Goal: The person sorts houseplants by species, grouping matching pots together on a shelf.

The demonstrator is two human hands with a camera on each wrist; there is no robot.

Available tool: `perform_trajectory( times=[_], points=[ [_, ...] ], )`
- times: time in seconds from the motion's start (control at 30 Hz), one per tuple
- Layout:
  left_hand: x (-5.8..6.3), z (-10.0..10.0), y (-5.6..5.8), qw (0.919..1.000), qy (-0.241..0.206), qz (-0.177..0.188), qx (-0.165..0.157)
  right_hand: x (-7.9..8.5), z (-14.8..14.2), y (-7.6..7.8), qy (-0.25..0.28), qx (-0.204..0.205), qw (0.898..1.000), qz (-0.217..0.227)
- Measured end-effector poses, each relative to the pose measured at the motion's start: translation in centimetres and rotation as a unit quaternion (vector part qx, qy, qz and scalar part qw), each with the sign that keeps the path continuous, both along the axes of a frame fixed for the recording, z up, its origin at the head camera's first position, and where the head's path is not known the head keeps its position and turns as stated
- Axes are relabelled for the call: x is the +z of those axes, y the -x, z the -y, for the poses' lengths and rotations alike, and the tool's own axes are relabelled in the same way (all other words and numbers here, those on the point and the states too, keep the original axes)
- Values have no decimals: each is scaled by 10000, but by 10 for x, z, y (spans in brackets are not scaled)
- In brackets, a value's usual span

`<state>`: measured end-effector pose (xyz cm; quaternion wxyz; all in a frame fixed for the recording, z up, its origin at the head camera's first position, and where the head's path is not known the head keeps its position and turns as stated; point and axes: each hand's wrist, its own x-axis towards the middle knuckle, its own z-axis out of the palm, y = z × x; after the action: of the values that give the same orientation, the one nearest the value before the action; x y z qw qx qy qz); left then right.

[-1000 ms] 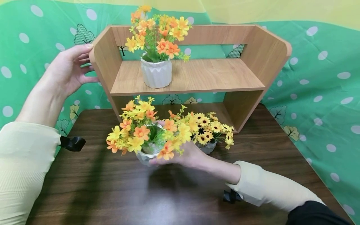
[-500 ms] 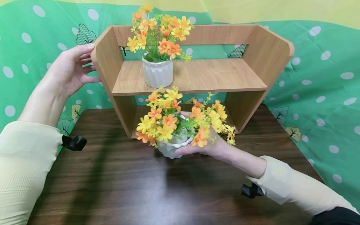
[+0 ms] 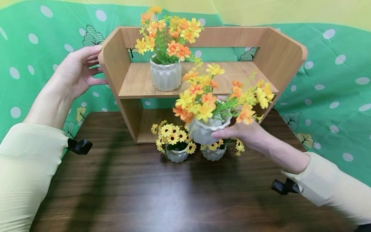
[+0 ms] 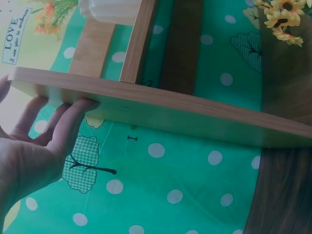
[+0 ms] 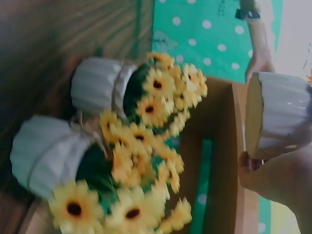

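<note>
My right hand [image 3: 247,130] grips a white fluted flowerpot [image 3: 204,132] of orange and yellow artificial flowers, held up in front of the shelf's right half. In the right wrist view the pot [image 5: 285,114] is tilted in the picture, with my thumb against its lower side. My left hand [image 3: 72,71] touches the left side panel of the wooden shelf [image 3: 113,62]. Seen from the left wrist, its fairly straight fingers [image 4: 61,122] rest on the panel's outer face. A matching flowerpot [image 3: 166,76] stands on the upper shelf, towards the left.
Two smaller pots of yellow dark-centred flowers, a left pot [image 3: 177,156] and a right pot [image 3: 214,154], stand on the dark wooden table [image 3: 139,190] before the lower compartment. A green dotted cloth [image 3: 327,83] hangs behind the shelf.
My right hand has carried the flowerpot rightward and up, from low over the table to upper-shelf height. Both small pots now show beneath it. The left hand stays at the side panel.
</note>
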<state>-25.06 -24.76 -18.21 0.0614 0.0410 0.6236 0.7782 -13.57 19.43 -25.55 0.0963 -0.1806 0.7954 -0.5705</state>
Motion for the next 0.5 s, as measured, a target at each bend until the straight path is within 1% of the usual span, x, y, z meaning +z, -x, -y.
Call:
perform_trajectory(
  times=[0.03,0.1,0.13,0.17,0.23,0.27,0.3,0.33,0.37,0.5],
  points=[
    [0,0,0,10000,12,-4,6,4,-4,1,-328,-137,9994,17],
    [1,1,0,10000,26,-13,0,10,-12,5,-723,-226,9970,131],
    [1,1,0,10000,31,-10,2,12,-16,7,-854,-224,9959,208],
    [1,1,-1,10000,29,-6,5,13,-20,10,-738,-183,9967,279],
    [0,1,-1,10000,23,0,15,14,-26,16,-189,-43,9992,345],
    [0,2,-1,10000,23,6,19,14,-28,20,178,112,9992,347],
    [0,1,-1,10000,24,10,12,14,-32,23,429,226,9981,367],
    [0,1,-1,10000,30,12,7,14,-34,26,802,346,9957,322],
    [0,1,-1,10000,35,11,-4,15,-36,30,1099,428,9928,210],
    [1,1,-1,10000,48,16,-37,18,-44,41,1764,620,9820,-274]
  ],
)
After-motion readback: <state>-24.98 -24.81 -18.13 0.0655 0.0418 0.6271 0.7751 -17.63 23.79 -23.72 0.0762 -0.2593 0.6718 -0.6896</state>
